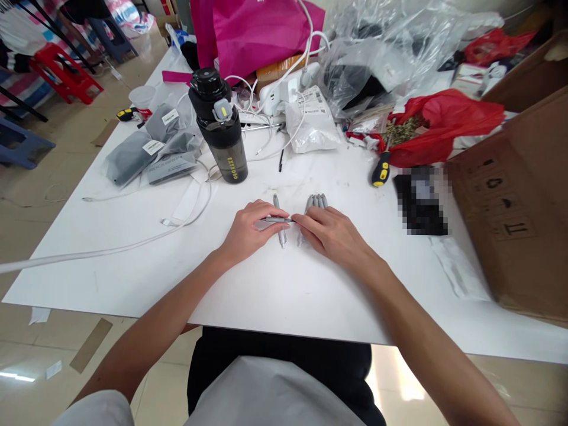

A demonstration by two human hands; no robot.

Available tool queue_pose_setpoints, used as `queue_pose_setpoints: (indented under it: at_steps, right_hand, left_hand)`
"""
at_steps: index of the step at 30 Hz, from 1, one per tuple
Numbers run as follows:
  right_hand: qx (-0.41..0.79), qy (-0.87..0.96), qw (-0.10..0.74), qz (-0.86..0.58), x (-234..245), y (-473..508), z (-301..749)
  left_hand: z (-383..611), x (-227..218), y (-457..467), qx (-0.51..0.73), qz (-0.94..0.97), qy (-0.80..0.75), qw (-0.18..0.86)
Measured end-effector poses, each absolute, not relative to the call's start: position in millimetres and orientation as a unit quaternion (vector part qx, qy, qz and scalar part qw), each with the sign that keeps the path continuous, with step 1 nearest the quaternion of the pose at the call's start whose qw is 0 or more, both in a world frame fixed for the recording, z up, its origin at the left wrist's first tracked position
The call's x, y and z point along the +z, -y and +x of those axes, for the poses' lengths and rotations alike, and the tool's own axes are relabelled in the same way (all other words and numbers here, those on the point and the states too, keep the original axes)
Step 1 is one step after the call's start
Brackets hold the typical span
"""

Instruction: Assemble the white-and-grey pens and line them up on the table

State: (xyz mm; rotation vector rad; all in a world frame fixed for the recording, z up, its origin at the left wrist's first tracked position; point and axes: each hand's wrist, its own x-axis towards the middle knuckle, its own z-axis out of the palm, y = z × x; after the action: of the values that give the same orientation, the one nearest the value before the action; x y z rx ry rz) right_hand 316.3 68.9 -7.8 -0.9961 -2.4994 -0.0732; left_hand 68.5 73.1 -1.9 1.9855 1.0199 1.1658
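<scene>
My left hand [251,231] and my right hand [331,232] rest close together near the middle of a white table [275,296]. Between them a slim silver pen [277,219] lies crosswise, its left part in my left fingers and its right end at my right fingertips. Under my left hand, a grey pen [281,236] lies lengthwise, partly hidden. Several grey pens [316,201] lie side by side beneath my right hand, with their far tips showing and the rest hidden.
A black water bottle [220,127] stands behind my hands. Around it lie white cables [186,222] and grey bagged items [151,145]. To the right are a black-handled screwdriver [380,168], a red plastic bag [437,127] and a cardboard box [506,201] at the table's edge.
</scene>
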Motion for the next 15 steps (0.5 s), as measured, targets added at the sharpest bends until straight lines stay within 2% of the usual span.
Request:
queue_pose_setpoints:
  at_steps: [15]
  right_hand:
    - [-0.048,0.878,0.27,-0.393,1,-81,338]
  left_hand:
    - [56,12,-81,0.469,0.697,-0.45,0.303]
